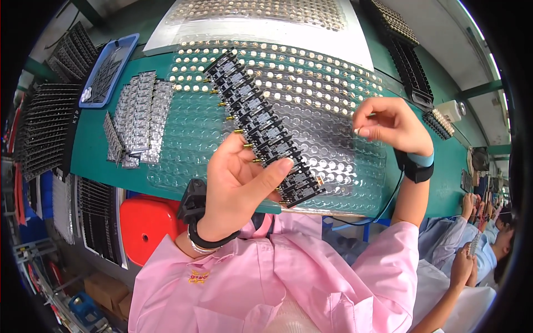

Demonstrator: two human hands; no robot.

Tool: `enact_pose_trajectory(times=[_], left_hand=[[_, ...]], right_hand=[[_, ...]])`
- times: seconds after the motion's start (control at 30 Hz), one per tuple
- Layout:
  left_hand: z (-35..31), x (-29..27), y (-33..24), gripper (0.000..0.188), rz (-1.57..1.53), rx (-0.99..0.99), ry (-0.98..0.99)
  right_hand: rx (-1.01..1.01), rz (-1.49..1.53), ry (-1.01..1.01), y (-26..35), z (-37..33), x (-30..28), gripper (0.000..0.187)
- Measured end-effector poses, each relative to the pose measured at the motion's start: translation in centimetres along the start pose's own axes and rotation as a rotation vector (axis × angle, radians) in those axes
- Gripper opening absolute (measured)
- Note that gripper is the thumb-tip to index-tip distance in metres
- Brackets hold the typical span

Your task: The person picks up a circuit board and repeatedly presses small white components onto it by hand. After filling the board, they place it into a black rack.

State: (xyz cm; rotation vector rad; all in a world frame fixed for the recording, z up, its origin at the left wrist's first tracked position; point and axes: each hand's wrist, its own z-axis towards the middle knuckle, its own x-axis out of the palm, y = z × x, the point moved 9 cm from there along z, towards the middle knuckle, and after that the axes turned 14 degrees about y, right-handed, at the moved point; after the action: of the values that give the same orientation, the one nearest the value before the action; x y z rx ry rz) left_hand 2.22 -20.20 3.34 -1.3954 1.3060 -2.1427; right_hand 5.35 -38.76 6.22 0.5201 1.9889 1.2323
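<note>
My left hand (pixel 230 188) is closed round the lower end of a long black circuit board panel (pixel 261 122), its thumb pressed on the face. The panel tilts, with its upper end toward the far left. Small brass-coloured connectors (pixel 230 117) stick out along its left edge. To the right, my right hand (pixel 397 126) pinches a small pale piece (pixel 356 131) between thumb and fingertips. Both hands are above a clear plastic blister tray (pixel 191 133). Small round white parts (pixel 300 90) fill its far rows, and many nearer pockets hold none.
Stacked board panels (pixel 145 114) lie left of the tray, near a blue bin (pixel 84 100). Black racks (pixel 47 125) line the far left. A red stool (pixel 145 230) stands below the table edge. Another filled tray (pixel 266 14) lies behind; people (pixel 447 238) sit at right.
</note>
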Motion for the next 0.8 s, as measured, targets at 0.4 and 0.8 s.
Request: enact_pose_trajectory(times=[0.4,0.8], left_hand=[[0.1,2.1,1.6,0.034,0.001,-0.135,0.085],[0.0,2.7,1.6,0.037,0.010,-0.143,0.111]], right_hand=[[-0.278,0.568,0.159,2.6,0.7,5.6,0.017],[-0.222,0.587,0.189,1.7,1.1,6.7,0.019]])
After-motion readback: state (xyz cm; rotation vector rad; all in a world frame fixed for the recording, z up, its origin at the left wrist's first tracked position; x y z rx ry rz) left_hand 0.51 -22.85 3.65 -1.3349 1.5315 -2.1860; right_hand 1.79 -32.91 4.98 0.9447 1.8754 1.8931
